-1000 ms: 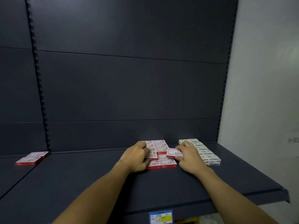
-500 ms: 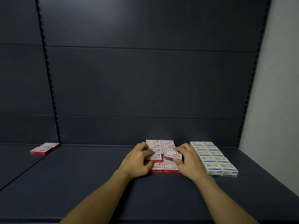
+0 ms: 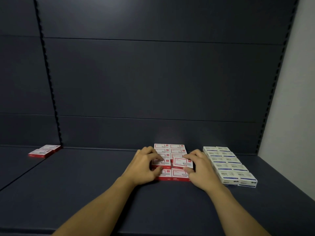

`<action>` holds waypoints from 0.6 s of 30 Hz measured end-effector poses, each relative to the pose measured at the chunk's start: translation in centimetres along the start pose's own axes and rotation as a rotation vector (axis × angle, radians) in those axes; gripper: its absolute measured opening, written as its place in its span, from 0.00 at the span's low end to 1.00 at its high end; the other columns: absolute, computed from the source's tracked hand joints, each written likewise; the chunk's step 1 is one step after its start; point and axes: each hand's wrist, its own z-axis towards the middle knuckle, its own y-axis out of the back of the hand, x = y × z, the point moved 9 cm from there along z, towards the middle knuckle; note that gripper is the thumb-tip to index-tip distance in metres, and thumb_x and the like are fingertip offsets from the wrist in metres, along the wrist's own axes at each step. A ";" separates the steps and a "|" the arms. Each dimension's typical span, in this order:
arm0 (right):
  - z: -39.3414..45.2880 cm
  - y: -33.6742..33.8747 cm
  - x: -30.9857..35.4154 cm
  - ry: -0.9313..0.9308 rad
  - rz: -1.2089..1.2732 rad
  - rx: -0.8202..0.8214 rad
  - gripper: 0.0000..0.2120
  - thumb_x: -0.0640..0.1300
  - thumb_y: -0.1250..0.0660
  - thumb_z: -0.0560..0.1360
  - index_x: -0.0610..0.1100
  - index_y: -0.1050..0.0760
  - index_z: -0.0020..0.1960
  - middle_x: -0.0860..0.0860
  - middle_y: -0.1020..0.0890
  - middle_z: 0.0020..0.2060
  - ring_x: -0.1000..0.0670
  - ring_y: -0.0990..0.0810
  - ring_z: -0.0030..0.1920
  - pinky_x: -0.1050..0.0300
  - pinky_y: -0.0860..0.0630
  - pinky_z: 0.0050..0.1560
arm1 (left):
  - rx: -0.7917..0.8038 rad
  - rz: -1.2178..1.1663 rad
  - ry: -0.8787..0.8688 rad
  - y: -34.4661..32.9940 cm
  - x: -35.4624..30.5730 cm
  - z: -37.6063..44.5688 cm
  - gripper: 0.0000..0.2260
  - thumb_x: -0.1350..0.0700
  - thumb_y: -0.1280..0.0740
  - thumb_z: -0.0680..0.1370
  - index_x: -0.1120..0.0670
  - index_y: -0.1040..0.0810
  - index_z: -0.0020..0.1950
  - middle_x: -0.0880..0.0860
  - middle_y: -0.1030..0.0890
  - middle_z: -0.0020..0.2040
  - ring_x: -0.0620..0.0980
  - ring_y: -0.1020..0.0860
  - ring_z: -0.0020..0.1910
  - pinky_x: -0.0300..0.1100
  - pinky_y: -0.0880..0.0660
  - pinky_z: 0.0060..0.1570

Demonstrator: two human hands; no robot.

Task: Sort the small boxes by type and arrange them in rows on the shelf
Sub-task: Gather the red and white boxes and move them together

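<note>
Red-and-white boxes (image 3: 170,149) sit in a two-column block at mid-shelf, running from the back panel toward us. One loose red box (image 3: 183,163) rides tilted on top of the right column, long axis roughly left-right, skewed off the grid. Our right hand (image 3: 201,169) pinches it, fingers curled over its far edge and thumb at the near edge. Our left hand (image 3: 144,165) grips a raised box (image 3: 160,162) in the left column, thumb on its front edge. We judge the loose box must rotate square and drop into the right column; the right hand is nearer. White boxes (image 3: 228,165) stand sorted just right of the block, apart. Two more red boxes (image 3: 44,150) lie far left on the shelf (image 3: 85,184).
</note>
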 end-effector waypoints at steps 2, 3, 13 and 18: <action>0.0 0.0 0.0 -0.004 0.004 0.000 0.21 0.43 0.29 0.75 0.47 0.24 0.68 0.59 0.30 0.55 0.58 0.33 0.57 0.67 0.40 0.59 | -0.003 -0.005 -0.007 0.1 -0.1 0.0 0.14 0.44 0.31 0.74 0.44 0.19 0.59 0.39 0.28 0.57 0.40 0.31 0.58 0.37 0.35 0.62; 0.0 0.0 0.0 -0.004 0.005 0.001 0.21 0.43 0.28 0.75 0.47 0.24 0.67 0.59 0.30 0.55 0.58 0.33 0.57 0.67 0.40 0.59 | -0.003 -0.004 -0.012 0.1 -0.2 0.0 0.14 0.44 0.30 0.74 0.44 0.19 0.59 0.39 0.28 0.57 0.40 0.32 0.58 0.37 0.36 0.62; 0.0 -0.4 0.0 0.003 0.033 0.022 0.21 0.43 0.28 0.75 0.50 0.25 0.67 0.60 0.29 0.56 0.58 0.31 0.59 0.64 0.35 0.63 | 0.020 -0.020 -0.017 -0.1 -0.1 0.1 0.15 0.44 0.32 0.76 0.44 0.19 0.61 0.39 0.28 0.57 0.40 0.32 0.60 0.40 0.33 0.65; 0.0 -0.4 0.2 0.037 0.051 0.015 0.14 0.44 0.28 0.74 0.56 0.25 0.57 0.61 0.27 0.55 0.58 0.30 0.60 0.63 0.35 0.61 | 0.033 -0.017 -0.014 -0.1 -0.2 0.0 0.15 0.44 0.32 0.77 0.45 0.20 0.62 0.39 0.28 0.58 0.40 0.32 0.61 0.40 0.32 0.65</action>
